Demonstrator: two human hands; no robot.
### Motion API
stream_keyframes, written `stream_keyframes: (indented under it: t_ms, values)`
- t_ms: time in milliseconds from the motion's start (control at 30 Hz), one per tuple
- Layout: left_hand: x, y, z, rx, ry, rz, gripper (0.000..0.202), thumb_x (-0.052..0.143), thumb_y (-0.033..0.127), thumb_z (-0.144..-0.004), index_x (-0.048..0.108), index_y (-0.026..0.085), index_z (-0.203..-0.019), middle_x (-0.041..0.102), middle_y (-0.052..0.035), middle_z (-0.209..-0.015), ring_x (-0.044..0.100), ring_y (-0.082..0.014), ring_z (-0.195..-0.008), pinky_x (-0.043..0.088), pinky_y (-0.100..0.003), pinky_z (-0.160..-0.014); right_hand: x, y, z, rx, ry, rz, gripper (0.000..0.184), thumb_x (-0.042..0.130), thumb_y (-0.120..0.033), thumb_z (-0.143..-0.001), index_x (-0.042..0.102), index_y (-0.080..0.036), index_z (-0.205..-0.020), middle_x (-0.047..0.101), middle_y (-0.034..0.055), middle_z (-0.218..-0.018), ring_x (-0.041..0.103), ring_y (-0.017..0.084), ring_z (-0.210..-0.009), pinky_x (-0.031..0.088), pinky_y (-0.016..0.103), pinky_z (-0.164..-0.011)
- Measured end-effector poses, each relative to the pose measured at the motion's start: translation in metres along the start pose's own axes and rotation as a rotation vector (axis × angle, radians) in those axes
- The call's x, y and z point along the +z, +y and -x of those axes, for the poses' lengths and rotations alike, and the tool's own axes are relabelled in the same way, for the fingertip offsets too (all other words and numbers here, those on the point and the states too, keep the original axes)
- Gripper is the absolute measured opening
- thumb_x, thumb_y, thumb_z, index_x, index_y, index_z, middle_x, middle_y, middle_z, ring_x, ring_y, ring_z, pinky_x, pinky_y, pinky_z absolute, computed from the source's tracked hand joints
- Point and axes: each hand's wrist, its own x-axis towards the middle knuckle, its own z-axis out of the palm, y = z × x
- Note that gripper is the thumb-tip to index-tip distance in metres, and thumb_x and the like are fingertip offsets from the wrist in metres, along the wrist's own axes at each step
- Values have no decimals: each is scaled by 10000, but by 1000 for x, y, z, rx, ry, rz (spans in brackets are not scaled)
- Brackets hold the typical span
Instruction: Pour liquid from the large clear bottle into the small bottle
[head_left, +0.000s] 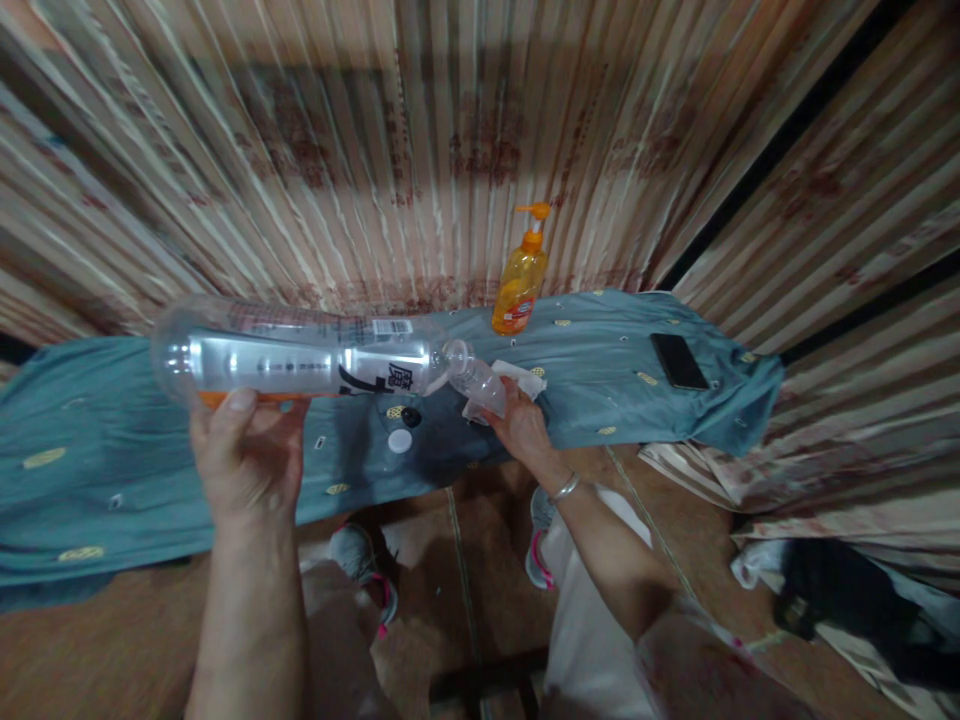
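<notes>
Your left hand is wrapped around a big clear bottle lying on its side. At 3 o'clock, its mouth touches a small clear bottle, held tight in your right hand. A white cap lies between your hands. An orange soap bottle stands at 12 o'clock

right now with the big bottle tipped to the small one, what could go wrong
The big bottle lies level in the left hand, mouth at the small bottle in the right hand; the mouths could slip apart and spill onto the blue cloth. The phone lies on that cloth, so a spill might reach it.
</notes>
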Motion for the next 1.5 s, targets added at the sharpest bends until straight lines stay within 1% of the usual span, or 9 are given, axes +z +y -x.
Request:
stream_keyframes:
  t_ms: [100, 300, 533, 667, 833, 1033, 1167, 1333, 1500]
  values:
    - [-1, 1, 0, 2, -12, 6, 429, 849, 286, -525, 720, 293, -934, 700, 23, -835, 629, -214, -1034, 557, -340, -879, 0, 0, 0, 0, 2, -3, 547, 696, -265, -862, 441, -121, -1325, 686, 186, -1169, 674, 298, -1096, 556, 402, -898]
    - [-1, 0, 0, 5, -14, -7, 443, 836, 291, -540, 713, 302, -966, 694, 20, -842, 628, -218, -1033, 564, -330, -831, 0, -1, 1, 1, 5, -1, 542, 691, -261, -865, 432, -129, -1322, 683, 178, -1174, 673, 289, -1093, 552, 394, -898]
    - [2, 0, 1, 10, -5, -13, 473, 814, 278, -554, 703, 300, -1013, 704, 13, -874, 636, -216, -1002, 556, -325, -813, 1, 0, 1, -10, 8, 10, 541, 675, -271, -876, 421, -131, -1332, 678, 177, -1187, 672, 287, -1098, 554, 395, -893]
    - [3, 1, 1, 8, 2, -5, 488, 802, 260, -548, 696, 308, -1022, 712, 14, -879, 634, -232, -1034, 555, -342, -825, 0, 0, 0, -6, -3, 3, 547, 680, -270, -873, 425, -122, -1333, 678, 184, -1189, 668, 292, -1112, 555, 399, -903]
    - [2, 1, 1, 9, 13, -12, 469, 795, 259, -555, 695, 306, -1011, 720, 13, -912, 631, -231, -1046, 549, -336, -826, -1, -1, 1, -1, -3, -6, 550, 684, -275, -871, 426, -124, -1332, 675, 188, -1194, 669, 293, -1104, 552, 401, -902]
    - [2, 1, 1, 0, 3, -1, 484, 810, 260, -550, 689, 326, -1013, 704, 26, -873, 634, -215, -1026, 545, -317, -807, 0, 0, 1, 2, -5, 0, 540, 681, -277, -874, 427, -135, -1328, 683, 176, -1179, 678, 288, -1081, 551, 396, -894]
    - [2, 1, 0, 6, -5, 7, 496, 817, 272, -542, 689, 309, -1019, 701, 18, -857, 633, -220, -1013, 542, -345, -837, 0, -1, 0, 4, -14, -4, 555, 705, -266, -855, 437, -115, -1317, 679, 188, -1184, 671, 294, -1102, 550, 397, -899]
    - [3, 2, 1, 4, 9, -15, 445, 803, 268, -547, 701, 317, -978, 699, 21, -842, 635, -210, -971, 528, -285, -710, -1, -1, 1, -4, 4, -14, 533, 682, -269, -871, 446, -119, -1324, 680, 186, -1181, 671, 298, -1097, 552, 405, -897]
    - [6, 4, 2, 3, 10, -18, 475, 804, 267, -530, 695, 327, -988, 688, 26, -810, 628, -216, -1006, 536, -302, -763, 0, 0, 2, -17, 7, -7, 551, 681, -261, -871, 441, -104, -1341, 670, 204, -1203, 668, 305, -1107, 554, 415, -906]
